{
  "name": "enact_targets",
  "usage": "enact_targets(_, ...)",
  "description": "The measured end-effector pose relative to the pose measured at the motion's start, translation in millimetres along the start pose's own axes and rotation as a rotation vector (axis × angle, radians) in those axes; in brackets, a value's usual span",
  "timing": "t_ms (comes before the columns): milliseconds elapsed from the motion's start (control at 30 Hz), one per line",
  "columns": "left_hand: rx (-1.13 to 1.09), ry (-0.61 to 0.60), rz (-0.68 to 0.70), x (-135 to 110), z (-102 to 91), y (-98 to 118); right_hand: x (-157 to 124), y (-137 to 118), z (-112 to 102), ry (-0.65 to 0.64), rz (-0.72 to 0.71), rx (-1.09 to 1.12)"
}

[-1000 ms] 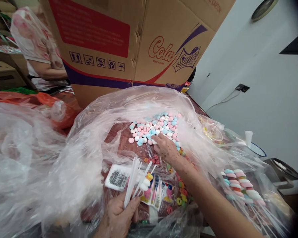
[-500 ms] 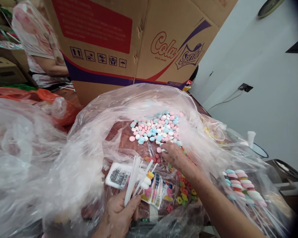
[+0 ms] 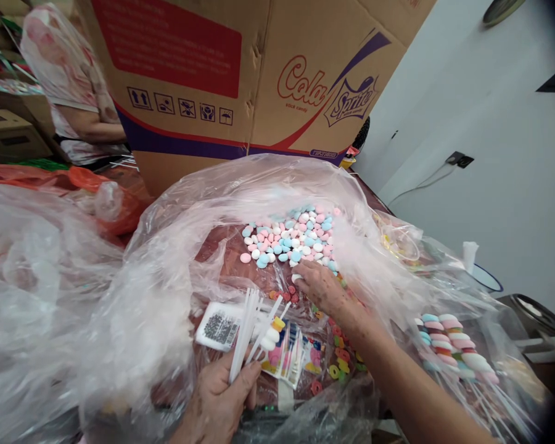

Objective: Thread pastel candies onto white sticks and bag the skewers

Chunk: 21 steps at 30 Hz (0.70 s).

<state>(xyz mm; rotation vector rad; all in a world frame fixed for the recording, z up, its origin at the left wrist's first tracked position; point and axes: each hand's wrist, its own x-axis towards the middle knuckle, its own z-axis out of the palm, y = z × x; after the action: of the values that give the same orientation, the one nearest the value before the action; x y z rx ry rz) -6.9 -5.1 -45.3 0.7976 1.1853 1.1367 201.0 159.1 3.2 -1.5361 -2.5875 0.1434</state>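
- The left hand [image 3: 219,394], low in the frame left of centre, is clenched around white sticks [image 3: 244,333]; its palm and the sticks' lower ends are hidden.
- The right hand [image 3: 326,290], just right of centre, has its fingertips at a white candy [image 3: 296,279]; the fingers cover part of it, so I cannot tell whether it is gripped.
- The carton [image 3: 314,92] runs off the top edge; the co-worker [image 3: 90,123], upper left, is partly hidden behind it.
- Cloudy folds blur the far edge of the candy pile [image 3: 291,237] at centre: smooth, rounded pieces in pink, pale blue and white.
- Beside the left hand, one stick carries a yellow piece and white rounded ones [image 3: 271,339]; its lower end is lost in the grip.
- Ring-shaped gummies [image 3: 342,361] in red, yellow and green lie below the right forearm, which hides some.
- Thin, crinkled clear plastic [image 3: 143,296] surrounds the work area.
- A glossy printed packet [image 3: 284,361] lies under the stick tips, its print partly covered.
- Loaded skewers [image 3: 457,348], lower right, show stacked discs; film veils their sticks.
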Motion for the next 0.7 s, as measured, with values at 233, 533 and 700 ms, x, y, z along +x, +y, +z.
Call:
enact_targets(233,0.0,0.018,-0.056,-2,2.1,8,-8,3,0,0.035,0.066,0.033)
enact_targets(533,0.01,0.037,-0.064,-2,3.4,7,-9,-12,5,0.035,0.06,0.158)
enact_targets(700,0.058,0.005,-0.011,1,0.7,2,-5,-16,4,0.077,0.103,0.254)
